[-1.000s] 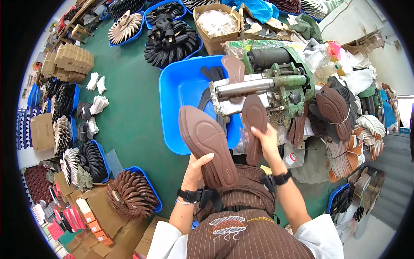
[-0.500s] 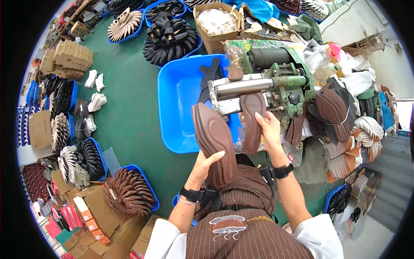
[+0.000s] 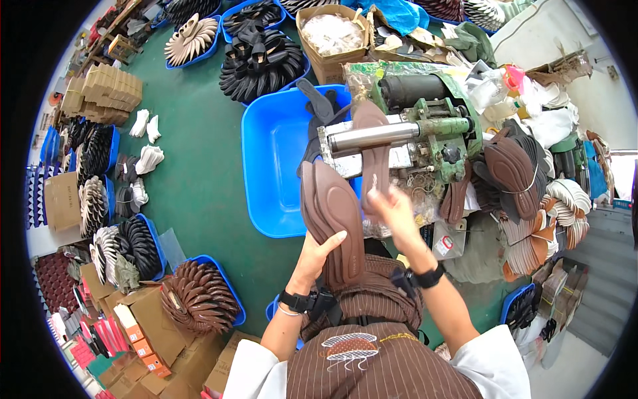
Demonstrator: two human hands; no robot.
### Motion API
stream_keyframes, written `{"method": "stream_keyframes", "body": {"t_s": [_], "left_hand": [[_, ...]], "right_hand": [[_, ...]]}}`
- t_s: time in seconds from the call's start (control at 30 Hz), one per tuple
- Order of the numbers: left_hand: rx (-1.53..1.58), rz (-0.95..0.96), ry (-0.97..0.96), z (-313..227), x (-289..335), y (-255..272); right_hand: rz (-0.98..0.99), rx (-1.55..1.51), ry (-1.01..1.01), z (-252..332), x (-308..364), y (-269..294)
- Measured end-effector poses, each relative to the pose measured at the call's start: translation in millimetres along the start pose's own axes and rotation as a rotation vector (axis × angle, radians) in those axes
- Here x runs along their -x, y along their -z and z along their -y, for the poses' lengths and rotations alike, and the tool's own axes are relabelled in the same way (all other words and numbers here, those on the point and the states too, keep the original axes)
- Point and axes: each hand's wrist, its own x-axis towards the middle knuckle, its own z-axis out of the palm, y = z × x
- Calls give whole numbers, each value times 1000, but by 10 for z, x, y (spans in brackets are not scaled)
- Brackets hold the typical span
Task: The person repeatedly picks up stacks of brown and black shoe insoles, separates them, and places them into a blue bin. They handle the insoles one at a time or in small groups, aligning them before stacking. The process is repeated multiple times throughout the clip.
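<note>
Since the left hand (image 3: 312, 259) has its thumb clamped over a thick stack of brown moulded insoles (image 3: 332, 216), held up in front of the blue tub's near right corner, I'd say plenty is left. The right hand (image 3: 397, 214) is at the near end of a single long brown insole (image 3: 377, 166), too blurred to tell if it's gripping or just pushing. That insole runs under the shiny silver metal roller (image 3: 372, 135) of a grimy green machine (image 3: 446, 133), its far end poking out beyond, so call that one partway through. By the far right corner of the big blue plastic tub (image 3: 272, 179) a few floppy dark grey insoles (image 3: 318, 103) lie crossed; maybe finished ones, but that's a guess.

Looks-wise, the stack's top piece is matte brown with a raised curved outline around a smooth pad. Edges fan a bit, so several layers show. The one at the roller is a similar brown, narrower mid-length.
</note>
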Motion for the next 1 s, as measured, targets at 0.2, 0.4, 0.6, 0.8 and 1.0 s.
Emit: {"method": "stream_keyframes", "body": {"t_s": [0.2,0.4,0.6,0.8,1.0], "left_hand": [[208,84,59,32,22,109],[11,-51,-2,-1,16,-26],[412,24,111,-141,36,-58],[97,-77,-37,114,3,60],[111,-60,-53,-39,-41,25]], "right_hand": [[-225,-217,-54,-29,217,76],[-42,-160,-104,284,156,-233],[-246,-207,-13,-129,183,88],[-48,-197,-142,311,180,-300],[-207,-182,-4,-100,199,3]]}}
